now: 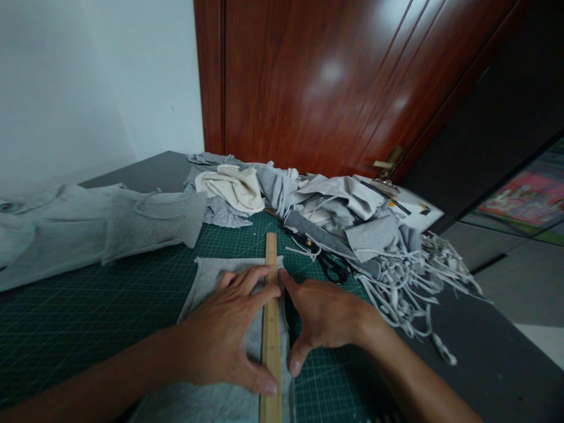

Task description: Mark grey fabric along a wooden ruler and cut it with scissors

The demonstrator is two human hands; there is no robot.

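Observation:
A piece of grey knit fabric (211, 279) lies flat on the green cutting mat (317, 388). Lengthwise over it, close to its right edge, runs a wooden ruler (271, 329). My left hand (220, 329) rests across the fabric with fingers spread, the fingertips and thumb touching the ruler. Along the fabric's right edge is my right hand (321, 314), thumb and forefinger wide apart, its other fingers partly hidden beneath. Beyond it, black-handled scissors (332, 264) lie on the mat beside the scraps.
At the left lies a stack of grey fabric (97, 226). A cream cloth (233, 187) sits at the back. Mixed fabric scraps (339, 200) and a tangle of thin strips (405, 288) cover the right side. Behind stands a wooden door (304, 88).

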